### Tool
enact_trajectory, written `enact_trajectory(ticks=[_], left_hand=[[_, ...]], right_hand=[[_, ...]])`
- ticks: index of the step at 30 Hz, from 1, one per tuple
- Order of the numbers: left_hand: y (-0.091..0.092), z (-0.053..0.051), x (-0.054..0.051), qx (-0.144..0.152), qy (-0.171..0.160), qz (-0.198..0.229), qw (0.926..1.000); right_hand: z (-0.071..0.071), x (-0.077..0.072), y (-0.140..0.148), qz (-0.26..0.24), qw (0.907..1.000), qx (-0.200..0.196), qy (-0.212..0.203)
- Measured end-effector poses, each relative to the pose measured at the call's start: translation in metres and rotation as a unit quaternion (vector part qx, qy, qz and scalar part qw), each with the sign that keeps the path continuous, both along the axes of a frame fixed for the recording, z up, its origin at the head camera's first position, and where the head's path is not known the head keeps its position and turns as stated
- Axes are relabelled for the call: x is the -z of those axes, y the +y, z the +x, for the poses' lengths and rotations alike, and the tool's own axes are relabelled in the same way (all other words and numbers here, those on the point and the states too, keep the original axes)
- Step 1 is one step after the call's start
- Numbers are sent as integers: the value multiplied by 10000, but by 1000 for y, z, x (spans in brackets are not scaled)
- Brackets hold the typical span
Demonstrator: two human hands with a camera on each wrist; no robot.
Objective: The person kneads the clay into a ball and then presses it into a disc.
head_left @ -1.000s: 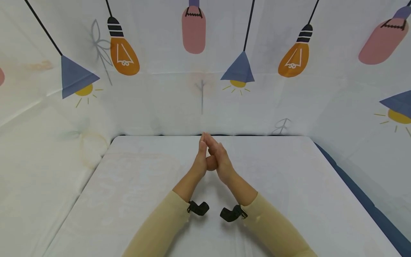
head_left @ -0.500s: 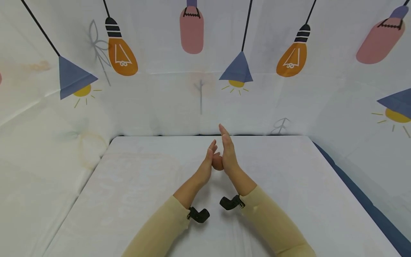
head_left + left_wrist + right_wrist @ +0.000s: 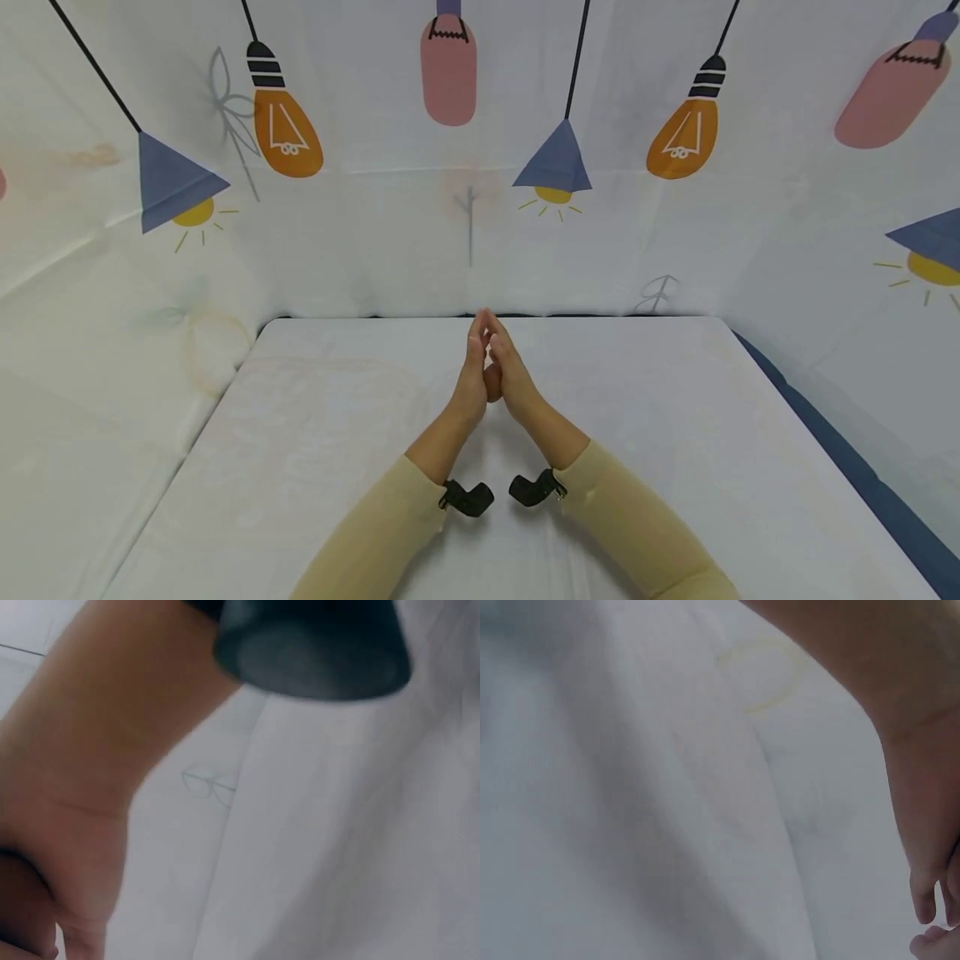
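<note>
A small reddish-brown ball (image 3: 492,382) sits between the two palms, above the middle of the table. My left hand (image 3: 472,375) touches it from the left with fingers straight. From the right, my right hand (image 3: 515,375) presses against it, also with straight fingers. The fingertips of both hands meet at the top, pointing away from me. The left wrist view shows the heel of the left hand (image 3: 67,847) beside the ball's dark side (image 3: 22,907). In the right wrist view, the right hand (image 3: 922,802) is cut off by the frame's edge. The palms hide much of the ball.
A white-covered table (image 3: 315,433) lies under the hands. Behind it hangs a white cloth (image 3: 390,233) printed with lamps and bulbs. Each wrist carries a black camera, the left camera (image 3: 468,500) close to the right camera (image 3: 532,490). A dark blue strip (image 3: 832,450) runs along the right side.
Half a second ago the right hand reached further forward and the left was pulled back. Now the right has slid back, the left forward, and their fingertips line up, the ball still between the palms.
</note>
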State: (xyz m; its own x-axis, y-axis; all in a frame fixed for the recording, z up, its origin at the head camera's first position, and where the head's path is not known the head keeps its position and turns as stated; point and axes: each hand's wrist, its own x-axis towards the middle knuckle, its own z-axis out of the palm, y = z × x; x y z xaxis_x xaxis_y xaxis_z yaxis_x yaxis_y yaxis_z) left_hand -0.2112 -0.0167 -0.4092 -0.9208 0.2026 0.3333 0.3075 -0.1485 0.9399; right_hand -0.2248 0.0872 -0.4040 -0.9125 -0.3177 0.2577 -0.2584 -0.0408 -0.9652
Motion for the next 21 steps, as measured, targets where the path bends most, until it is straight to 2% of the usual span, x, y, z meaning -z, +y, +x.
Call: enact_trajectory(ticks=[4, 10, 13, 16, 21], left_hand=[[0, -5, 1, -241, -44, 166, 9996], [-5, -8, 2, -403, -180, -242, 9987], [-7, -8, 4, -277, -243, -587, 9976], [-6, -7, 6, -44, -145, -987, 9950], [-3, -3, 7, 529, -97, -976, 9938]], right_hand=[[9, -4, -2, -180, 9995, -188, 170], [13, -13, -1, -772, 9962, -364, 158], [12, -17, 2, -1062, 9938, -329, 54], [10, -20, 4, -1294, 9914, -179, -115], [4, -21, 9, -1473, 9885, 140, -310]])
